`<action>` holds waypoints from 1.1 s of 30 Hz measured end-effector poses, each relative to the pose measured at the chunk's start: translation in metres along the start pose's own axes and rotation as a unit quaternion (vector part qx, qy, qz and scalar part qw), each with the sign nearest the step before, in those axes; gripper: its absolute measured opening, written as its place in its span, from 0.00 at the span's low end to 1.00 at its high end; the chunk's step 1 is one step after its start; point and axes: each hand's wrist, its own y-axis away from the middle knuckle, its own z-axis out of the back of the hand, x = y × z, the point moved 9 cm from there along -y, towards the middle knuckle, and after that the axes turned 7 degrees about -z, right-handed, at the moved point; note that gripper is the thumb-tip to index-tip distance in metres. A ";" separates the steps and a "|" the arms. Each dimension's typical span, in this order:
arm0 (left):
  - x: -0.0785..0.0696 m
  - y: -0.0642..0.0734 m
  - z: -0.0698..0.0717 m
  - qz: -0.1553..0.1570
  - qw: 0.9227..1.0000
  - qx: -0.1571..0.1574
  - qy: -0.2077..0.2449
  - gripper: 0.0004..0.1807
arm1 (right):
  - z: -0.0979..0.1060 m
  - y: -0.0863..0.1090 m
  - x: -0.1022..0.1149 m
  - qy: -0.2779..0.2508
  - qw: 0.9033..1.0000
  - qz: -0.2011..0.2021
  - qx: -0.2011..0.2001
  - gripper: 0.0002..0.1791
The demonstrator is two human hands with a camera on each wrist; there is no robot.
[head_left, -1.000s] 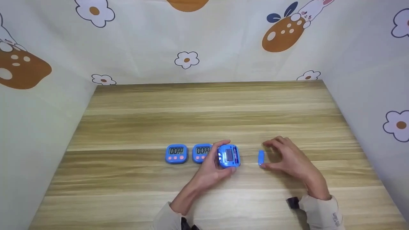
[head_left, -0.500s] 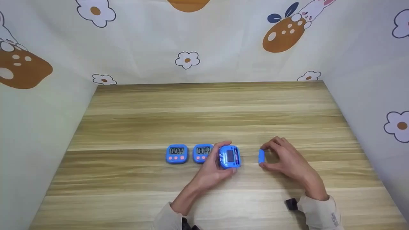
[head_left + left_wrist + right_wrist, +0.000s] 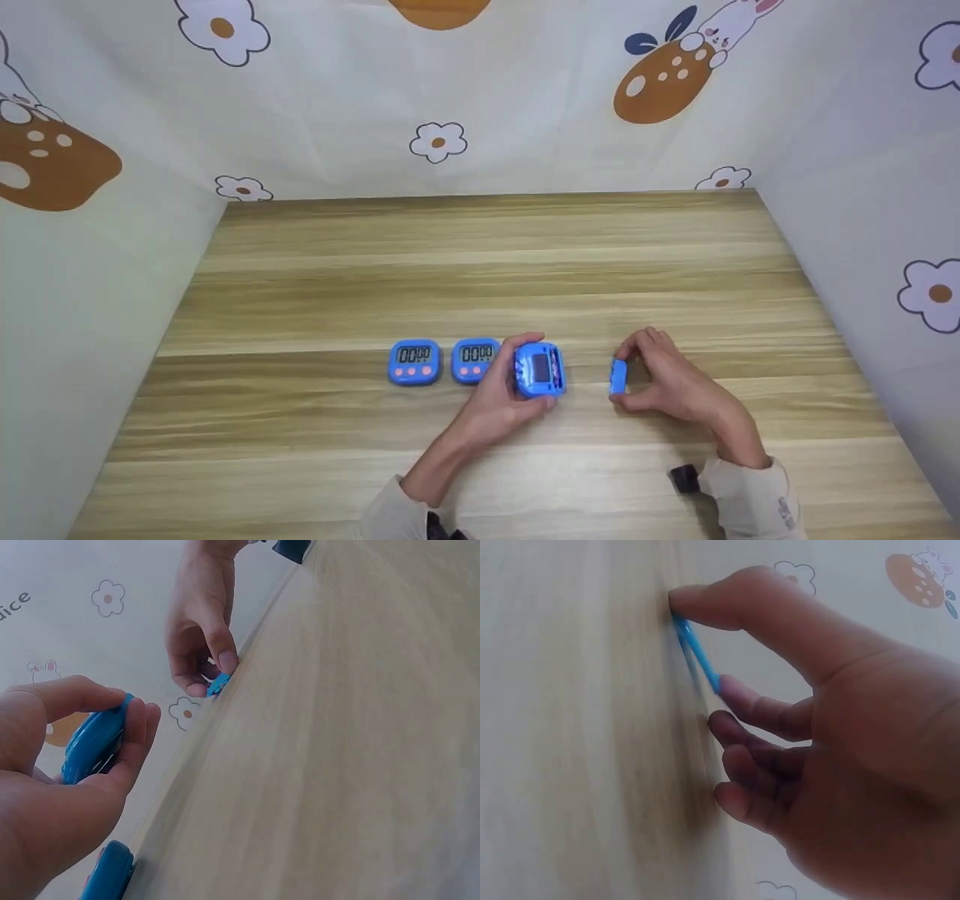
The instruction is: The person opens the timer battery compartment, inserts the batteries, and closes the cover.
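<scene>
My left hand (image 3: 495, 396) grips a blue digital timer (image 3: 531, 379) between thumb and fingers, its back turned up. An uncovered battery slot (image 3: 556, 367) runs along the timer's right side, with something dark inside that looks like a battery. To the right, my right hand (image 3: 681, 384) pinches a small blue battery cover (image 3: 618, 377) by its two ends, thumb near and finger far. In the right wrist view this cover (image 3: 696, 652) appears edge-on, tilted close to the tabletop. The left wrist view shows the held timer (image 3: 94, 742) from its side, raised off the table.
Two more blue timers lie face up left of my hands: one timer (image 3: 414, 362) in full sight, another timer (image 3: 472, 358) partly behind my left hand. Both have pink buttons and lit digits. Patterned cloth (image 3: 525, 112) walls the wooden table (image 3: 480, 262) at the back and sides.
My right fingers have closed on the ends of the battery cover, and the cover has since tilted and shifted slightly right. The left hand and its timer have barely moved.
</scene>
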 end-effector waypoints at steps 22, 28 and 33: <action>-0.003 -0.001 -0.008 -0.017 1.000 0.014 0.015 0.40 | -0.023 -0.005 0.060 -0.244 0.964 0.098 0.033 0.28; 0.000 0.000 -0.006 -0.003 1.000 -0.004 0.028 0.32 | -0.024 -0.005 0.066 -0.201 0.974 0.100 0.007 0.27; 0.003 0.000 0.001 0.008 0.999 -0.031 -0.005 0.26 | -0.026 -0.003 0.078 -0.146 0.981 0.127 -0.025 0.26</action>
